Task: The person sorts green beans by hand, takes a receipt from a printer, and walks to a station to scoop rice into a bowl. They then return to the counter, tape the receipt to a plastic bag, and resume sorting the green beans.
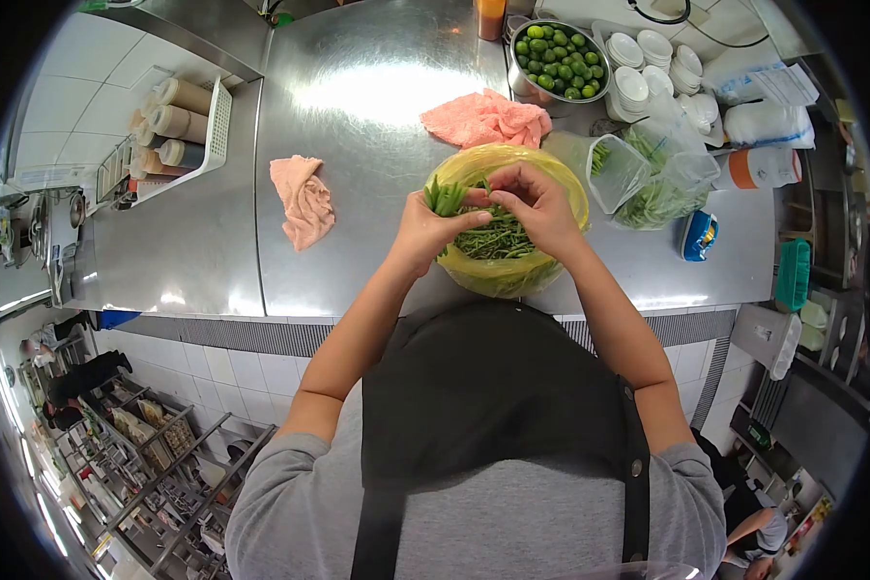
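My left hand point(426, 232) is closed round a bunch of green beans point(445, 198), their ends sticking up past the thumb. Close beside it, my right hand point(541, 211) has its thumb and fingers pinched together on what looks like one thin green bean; the fingers partly hide it. Both hands are above a container lined with a yellow plastic bag point(512, 277). Inside lies a heap of thin green beans point(498, 240), partly covered by my hands.
A pink cloth point(488, 118) lies behind the container, a paler cloth point(303, 201) to the left. At right are bagged green beans point(659, 198), a blue packet point(699, 237), a bowl of limes point(558, 63) and stacked white dishes point(631, 85). A white basket point(217, 130) holds bottles.
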Demonstrator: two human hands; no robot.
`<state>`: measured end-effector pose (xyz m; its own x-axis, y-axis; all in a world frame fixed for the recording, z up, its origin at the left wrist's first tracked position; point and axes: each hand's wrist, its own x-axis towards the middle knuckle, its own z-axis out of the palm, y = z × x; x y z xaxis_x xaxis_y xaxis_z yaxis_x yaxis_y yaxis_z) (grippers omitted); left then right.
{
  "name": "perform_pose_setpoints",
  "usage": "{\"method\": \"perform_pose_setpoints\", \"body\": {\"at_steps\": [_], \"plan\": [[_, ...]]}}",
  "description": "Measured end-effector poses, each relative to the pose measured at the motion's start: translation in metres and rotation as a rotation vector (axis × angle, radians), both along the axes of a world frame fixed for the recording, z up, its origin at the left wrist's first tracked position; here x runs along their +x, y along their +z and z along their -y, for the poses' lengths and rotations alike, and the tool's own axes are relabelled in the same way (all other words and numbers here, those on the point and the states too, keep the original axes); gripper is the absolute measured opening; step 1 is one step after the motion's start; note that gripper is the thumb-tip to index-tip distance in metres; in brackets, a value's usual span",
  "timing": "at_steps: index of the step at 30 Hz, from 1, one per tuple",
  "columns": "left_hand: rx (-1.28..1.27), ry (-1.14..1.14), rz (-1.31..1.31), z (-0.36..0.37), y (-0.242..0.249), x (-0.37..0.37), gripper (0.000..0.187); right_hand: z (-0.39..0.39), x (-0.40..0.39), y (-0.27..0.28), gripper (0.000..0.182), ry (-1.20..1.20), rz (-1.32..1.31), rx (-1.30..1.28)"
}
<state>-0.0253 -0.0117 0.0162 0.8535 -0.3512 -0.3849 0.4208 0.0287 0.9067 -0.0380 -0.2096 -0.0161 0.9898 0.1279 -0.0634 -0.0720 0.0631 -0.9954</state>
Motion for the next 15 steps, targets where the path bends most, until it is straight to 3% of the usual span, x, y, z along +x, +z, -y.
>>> {"method": "perform_pose_setpoints", "body": {"at_steps": [7, 10, 12, 13, 15], "plan": [[0.044, -0.012, 0.113, 0.005, -0.014, 0.003, 0.027, -0.001, -0.003, 0.014, 0.011, 0.026, -0.062, 0.104], [0.142, -0.031, 0.184, 0.000, -0.032, 0.001, 0.022, 0.002, 0.000, 0.010, 0.009, 0.016, -0.039, 0.002], [0.201, -0.074, 0.226, -0.002, -0.032, 0.000, 0.021, 0.007, 0.004, 0.007, 0.009, 0.014, 0.192, -0.334], [0.259, -0.114, 0.268, -0.002, -0.032, 0.000, 0.019, 0.009, 0.005, 0.006, 0.009, 0.011, 0.192, -0.335], [0.330, -0.099, 0.354, 0.000, -0.036, -0.001, 0.018, 0.013, 0.006, 0.007, 0.005, 0.132, -0.248, 0.107]]}}
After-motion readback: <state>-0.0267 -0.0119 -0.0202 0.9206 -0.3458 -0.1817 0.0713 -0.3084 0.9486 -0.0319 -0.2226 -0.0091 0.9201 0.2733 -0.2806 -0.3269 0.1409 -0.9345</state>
